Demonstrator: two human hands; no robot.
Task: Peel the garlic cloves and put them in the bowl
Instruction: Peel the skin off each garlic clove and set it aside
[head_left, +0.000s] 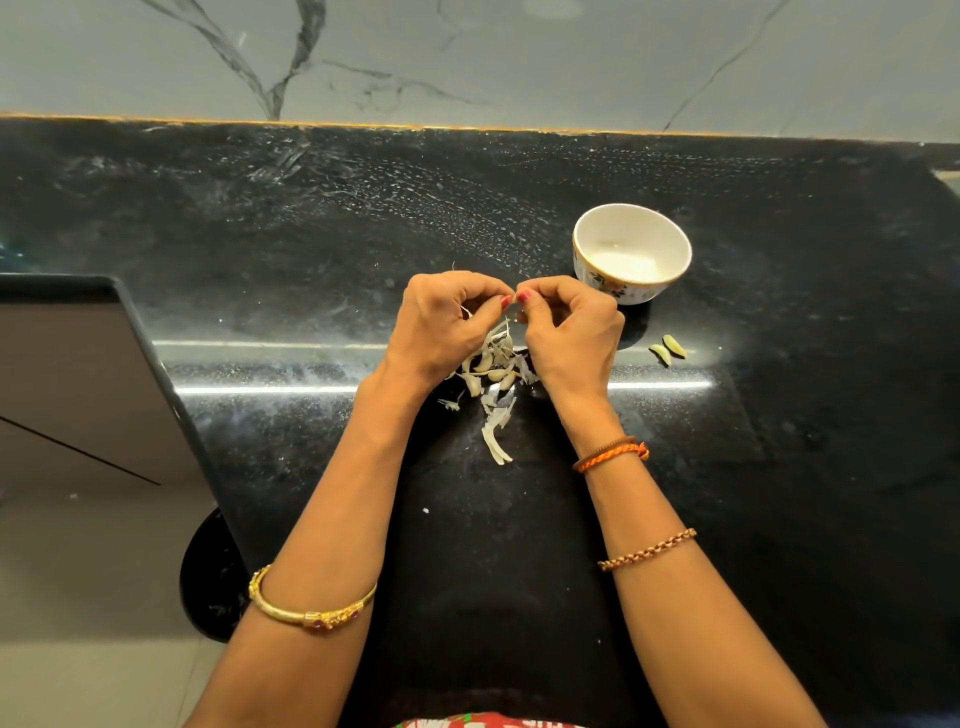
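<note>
both hands, left hand (441, 325) and right hand (569, 332), pinch one garlic clove (515, 301) with curled fingers, just beside the bowl (631, 253), above the peel pile (493, 376).

The counter (779, 467) is black stone, shiny and speckled, with bright light lines on it. Behind the counter, the wall (519, 62) is smooth grey marble with dark veins. On the counter, the bowl (631, 252) looks like glossy white china with painted flowers. Near the bowl, the garlic skins (496, 431) look thin, dry and papery.
</note>
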